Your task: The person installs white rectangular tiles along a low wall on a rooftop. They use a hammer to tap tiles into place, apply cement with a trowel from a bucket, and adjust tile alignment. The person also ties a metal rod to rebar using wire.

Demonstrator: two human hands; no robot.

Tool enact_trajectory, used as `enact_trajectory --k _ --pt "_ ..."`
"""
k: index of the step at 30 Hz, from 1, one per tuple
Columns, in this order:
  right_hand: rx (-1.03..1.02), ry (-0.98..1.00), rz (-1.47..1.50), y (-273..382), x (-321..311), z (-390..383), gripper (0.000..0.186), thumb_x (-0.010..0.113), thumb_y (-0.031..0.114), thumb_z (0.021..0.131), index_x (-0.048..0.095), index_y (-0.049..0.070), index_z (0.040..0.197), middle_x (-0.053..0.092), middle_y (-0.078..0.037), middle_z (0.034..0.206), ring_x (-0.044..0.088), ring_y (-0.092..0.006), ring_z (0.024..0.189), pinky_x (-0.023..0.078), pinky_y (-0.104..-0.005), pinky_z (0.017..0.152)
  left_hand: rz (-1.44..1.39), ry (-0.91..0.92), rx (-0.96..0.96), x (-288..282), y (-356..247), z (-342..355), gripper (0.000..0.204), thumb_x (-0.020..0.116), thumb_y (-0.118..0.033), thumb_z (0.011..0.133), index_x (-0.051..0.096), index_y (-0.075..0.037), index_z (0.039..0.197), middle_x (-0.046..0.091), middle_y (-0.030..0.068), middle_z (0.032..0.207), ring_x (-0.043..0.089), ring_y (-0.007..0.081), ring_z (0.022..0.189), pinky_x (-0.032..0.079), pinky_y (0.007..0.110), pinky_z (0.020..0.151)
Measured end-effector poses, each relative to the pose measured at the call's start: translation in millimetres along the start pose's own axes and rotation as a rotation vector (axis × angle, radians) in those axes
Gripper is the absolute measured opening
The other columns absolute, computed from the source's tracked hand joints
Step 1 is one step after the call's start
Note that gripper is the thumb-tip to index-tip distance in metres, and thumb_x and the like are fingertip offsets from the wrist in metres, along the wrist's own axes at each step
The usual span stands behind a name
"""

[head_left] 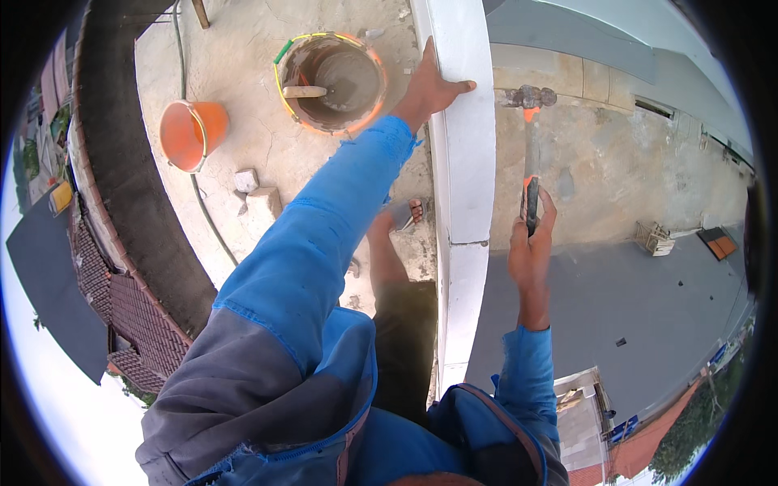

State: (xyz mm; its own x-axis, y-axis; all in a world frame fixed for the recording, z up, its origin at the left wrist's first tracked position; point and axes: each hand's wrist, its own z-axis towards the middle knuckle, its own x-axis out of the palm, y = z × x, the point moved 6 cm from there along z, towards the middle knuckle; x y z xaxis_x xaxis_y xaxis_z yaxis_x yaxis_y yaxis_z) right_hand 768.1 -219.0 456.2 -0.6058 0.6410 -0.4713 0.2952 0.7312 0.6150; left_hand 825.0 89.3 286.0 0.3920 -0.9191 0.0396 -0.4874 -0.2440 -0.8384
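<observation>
White ledge (468, 162), hammer (532, 154) alongside (open air around)

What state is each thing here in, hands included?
Left hand: open, resting on the white wall
Right hand: closed around the hammer
Hammer: held, head pointing away from the person
White wall: dark seam across its top
Mixing bucket: upright, partly filled with grey mix
Orange bucket: upright, handle down

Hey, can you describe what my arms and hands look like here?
Your left sleeve is bright blue along the forearm and grey higher up, with a frayed cuff. Your right sleeve is blue too. Your left hand and right hand are bare, without gloves.
</observation>
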Motion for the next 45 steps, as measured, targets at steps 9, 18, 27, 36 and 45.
enact_trajectory --k 9,18,27,36,45 --pt "-0.688 -0.181 -0.098 300 -21 174 0.056 0.046 0.011 0.111 0.037 0.013 0.166 0.06 -0.006 0.088 0.057 -0.0109 0.064 0.05 -0.0312 0.057 0.276 -0.11 0.148 -8 -9 3 0.128 0.094 -0.024 0.082 0.006 0.004 0.171 0.031 0.0276 0.172 0.034 0.0387 0.159 0.032 0.042 0.131" --pt "-0.162 0.313 -1.082 383 38 357 0.053 0.053 0.027 0.112 0.045 0.012 0.162 0.052 -0.005 0.071 0.052 -0.0157 0.055 0.049 -0.0395 0.051 0.173 -0.073 -0.04 -10 -16 -11 0.12 0.089 -0.022 0.088 0.006 -0.01 0.174 0.024 0.0223 0.176 0.03 0.0397 0.161 0.031 0.046 0.132" --pt "-0.281 -0.229 -0.855 452 5 415 0.062 0.06 0.03 0.104 0.046 0.008 0.16 0.073 -0.036 0.116 0.077 -0.0406 0.086 0.061 -0.0529 0.077 0.195 -0.031 -0.109 -12 -22 -11 0.116 0.087 -0.023 0.09 0.007 -0.013 0.174 0.024 0.0212 0.176 0.03 0.0405 0.161 0.031 0.047 0.131" --pt "-0.608 0.308 -1.29 399 44 362 0.046 0.05 0.02 0.102 0.063 0.004 0.143 0.075 -0.031 0.111 0.076 -0.0431 0.092 0.061 -0.0496 0.074 0.223 -0.081 -0.05 -15 -13 -8 0.122 0.089 -0.027 0.088 0.004 -0.013 0.174 0.023 0.022 0.176 0.032 0.0418 0.16 0.036 0.048 0.13" --pt "-0.345 0.305 -1.176 398 46 356 0.032 0.051 0.016 0.1 0.072 -0.005 0.113 0.074 -0.025 0.087 0.073 -0.0361 0.071 0.059 -0.0516 0.063 0.294 -0.034 0.066 -8 0 7 0.127 0.093 -0.034 0.085 0.005 0.001 0.171 0.046 0.0308 0.161 0.054 0.0408 0.145 0.047 0.047 0.121"
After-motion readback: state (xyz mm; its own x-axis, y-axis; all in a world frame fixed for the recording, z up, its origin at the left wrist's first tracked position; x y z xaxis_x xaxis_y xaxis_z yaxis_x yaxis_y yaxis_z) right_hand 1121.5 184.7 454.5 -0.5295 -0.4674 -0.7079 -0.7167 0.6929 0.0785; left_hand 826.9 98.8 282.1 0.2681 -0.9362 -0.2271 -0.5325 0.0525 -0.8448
